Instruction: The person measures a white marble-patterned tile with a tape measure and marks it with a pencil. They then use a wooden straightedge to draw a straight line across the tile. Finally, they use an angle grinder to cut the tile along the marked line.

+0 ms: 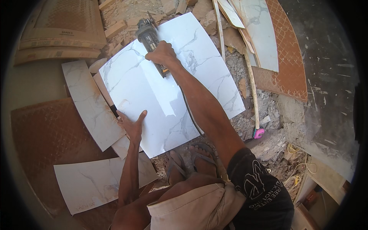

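White, glossy square tile (157, 96) with branching grey veins

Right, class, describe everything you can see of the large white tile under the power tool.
The tile is squarish, white with grey marbled veins, glossy, apparently ceramic. It lies face up, askew, over rubble. The power tool, gripped by the right hand, overhangs its far edge; a dark cord crosses it. The left hand straddles its left edge, thumb above.
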The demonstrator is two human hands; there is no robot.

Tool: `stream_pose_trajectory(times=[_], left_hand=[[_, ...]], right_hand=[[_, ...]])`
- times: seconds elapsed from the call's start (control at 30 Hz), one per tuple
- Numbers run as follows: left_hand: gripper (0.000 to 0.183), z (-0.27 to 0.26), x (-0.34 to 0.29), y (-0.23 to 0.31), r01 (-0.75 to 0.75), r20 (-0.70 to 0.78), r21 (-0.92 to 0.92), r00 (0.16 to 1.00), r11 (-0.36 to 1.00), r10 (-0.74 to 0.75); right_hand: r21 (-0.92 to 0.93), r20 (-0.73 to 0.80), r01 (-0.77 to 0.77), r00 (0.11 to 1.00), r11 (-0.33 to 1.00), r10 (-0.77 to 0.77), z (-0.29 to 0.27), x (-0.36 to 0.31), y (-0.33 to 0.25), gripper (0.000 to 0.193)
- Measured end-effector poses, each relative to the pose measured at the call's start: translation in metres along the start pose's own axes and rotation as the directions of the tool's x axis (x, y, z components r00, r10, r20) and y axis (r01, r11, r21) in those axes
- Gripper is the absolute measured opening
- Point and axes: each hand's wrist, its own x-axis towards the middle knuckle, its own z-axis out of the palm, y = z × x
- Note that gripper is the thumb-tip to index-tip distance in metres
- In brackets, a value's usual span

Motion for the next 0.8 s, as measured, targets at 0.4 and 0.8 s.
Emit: stream_pose_trajectory(times=[0.4,0.8], left_hand=[[0.141,0.0001,-0.0003,0.0001,0.002,0.0,-0.012,1.0,1.0,-0.002],[0.141,-0.0004,-0.0006,0.0009,0.002,0.003,-0.01,1.0,1.0,-0.002]], right_hand=[[0.0,-0.002,0.005,1.0,1.0,-0.005,-0.0001,-0.0028,0.0019,0.057],[-0.005,-0.037,0.02,0.999,1.0,-0.021,0.0004,-0.0081,0.0035,0.054]])
